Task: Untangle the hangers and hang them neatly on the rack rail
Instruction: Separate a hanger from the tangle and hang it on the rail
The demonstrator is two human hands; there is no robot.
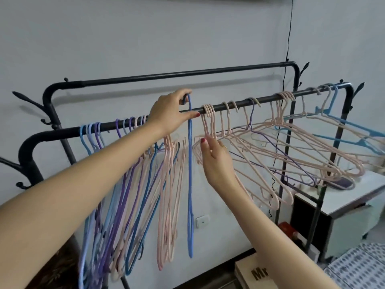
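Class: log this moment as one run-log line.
left hand: holds blue hanger hook above rail | right hand: pinches pink hangers | step: hanging

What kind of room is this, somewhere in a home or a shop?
Probably a room in a home, perhaps a bedroom or laundry corner. A black clothes rack full of plastic hangers stands against a plain wall, with a small white cabinet beside it and patterned fabric at lower right.
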